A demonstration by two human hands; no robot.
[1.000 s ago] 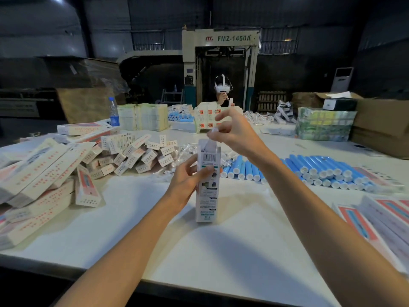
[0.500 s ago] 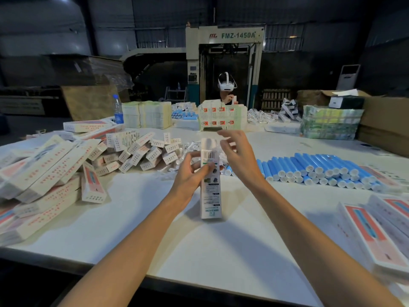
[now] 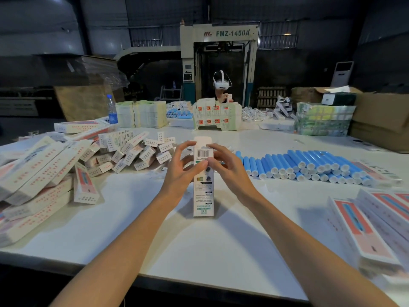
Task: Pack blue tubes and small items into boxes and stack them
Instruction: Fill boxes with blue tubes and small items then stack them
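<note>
Box (image 3: 203, 191): upright on table (image 3: 199, 244), top flap raised, gripped near barcode end.
Left hand (image 3: 178, 173): fingers curled round box's left edge, thumb on front.
Right hand (image 3: 231, 169): fingers curled round right edge.
Blue tubes (image 3: 309, 167): rowed right of right fingers.
Small cartons (image 3: 137, 151): heaped left of left fingers.

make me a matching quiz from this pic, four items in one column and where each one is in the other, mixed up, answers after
Things
1. upright box
2. blue tubes
3. water bottle
4. small boxes

Places
A. standing far back on the left
B. gripped between left hand and right hand
C. lying in a row, right of the hands
D. loose heap, left of the hands

Pairs: 1-B, 2-C, 3-A, 4-D
</note>
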